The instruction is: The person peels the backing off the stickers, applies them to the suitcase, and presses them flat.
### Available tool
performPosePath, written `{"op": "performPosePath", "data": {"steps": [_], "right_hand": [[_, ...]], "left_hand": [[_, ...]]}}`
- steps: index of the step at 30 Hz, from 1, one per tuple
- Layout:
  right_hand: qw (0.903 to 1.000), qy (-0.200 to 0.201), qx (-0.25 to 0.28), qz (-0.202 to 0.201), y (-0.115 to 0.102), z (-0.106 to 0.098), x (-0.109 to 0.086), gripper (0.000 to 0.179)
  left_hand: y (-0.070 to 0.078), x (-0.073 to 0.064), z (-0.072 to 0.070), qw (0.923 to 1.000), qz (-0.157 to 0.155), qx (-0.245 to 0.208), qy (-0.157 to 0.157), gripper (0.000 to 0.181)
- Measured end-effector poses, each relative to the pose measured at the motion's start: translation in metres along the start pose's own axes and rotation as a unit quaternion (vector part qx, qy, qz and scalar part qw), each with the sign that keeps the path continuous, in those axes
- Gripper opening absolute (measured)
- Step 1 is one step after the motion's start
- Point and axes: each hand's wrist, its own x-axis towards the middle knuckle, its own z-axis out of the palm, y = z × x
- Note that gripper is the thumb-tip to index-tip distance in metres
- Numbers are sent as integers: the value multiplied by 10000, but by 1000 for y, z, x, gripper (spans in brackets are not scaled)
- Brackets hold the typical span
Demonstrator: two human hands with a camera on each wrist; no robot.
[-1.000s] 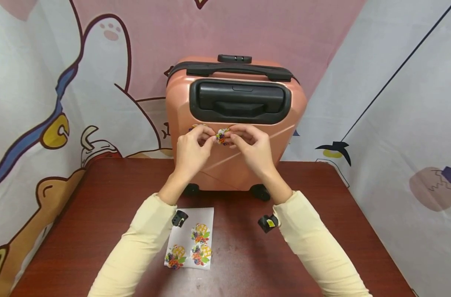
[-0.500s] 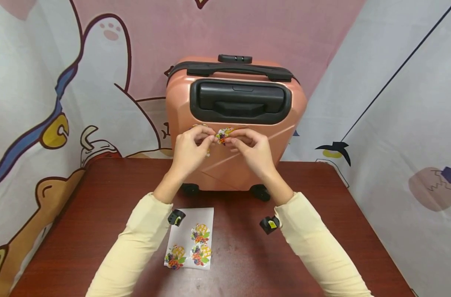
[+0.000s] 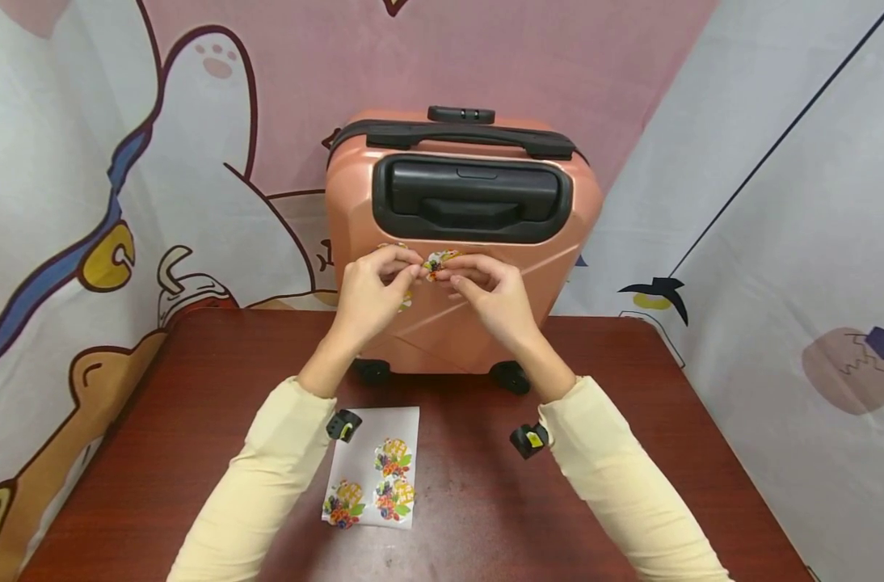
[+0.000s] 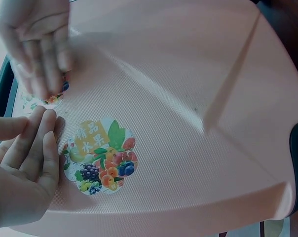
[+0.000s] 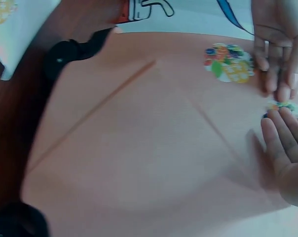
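Observation:
Both hands meet at a round fruit sticker (image 3: pixel 439 264) in front of the upper shell of an upright pink suitcase (image 3: pixel 464 327). My left hand (image 3: pixel 372 291) pinches its left edge between thumb and fingers. From the other side, my right hand (image 3: pixel 496 295) holds the right edge, its fingers partly covering the print. Whether the sticker touches the shell all over is hidden. Another fruit sticker (image 4: pixel 102 158) lies flat on the shell beside the left hand, and also shows as a sticker (image 5: pixel 229 63) in the right wrist view. A further sticker edge (image 3: pixel 393 245) peeks out above the left hand.
A white backing sheet (image 3: pixel 365 424) with several fruit stickers lies on the dark red table (image 3: pixel 595 485), below the left forearm. The suitcase stands on black wheels (image 3: pixel 511 377) near the table's back edge. Behind it hangs a cartoon-printed cloth (image 3: pixel 289 105).
The left hand and forearm have shifted slightly left and down, uncovering part of the sticker beneath the hand. The right hand has barely moved, and both hands stay at the same held sticker.

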Motion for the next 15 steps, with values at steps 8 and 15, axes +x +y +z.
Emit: {"op": "performPosePath", "data": {"steps": [8, 15], "right_hand": [[9975, -80, 131, -686, -10, -2, 8, 22], [9998, -151, 146, -10, 8, -3, -2, 20]], "left_hand": [[-2, 1, -2, 9997, -42, -127, -194, 9], [-3, 1, -4, 9992, -152, -208, -316, 10]]}}
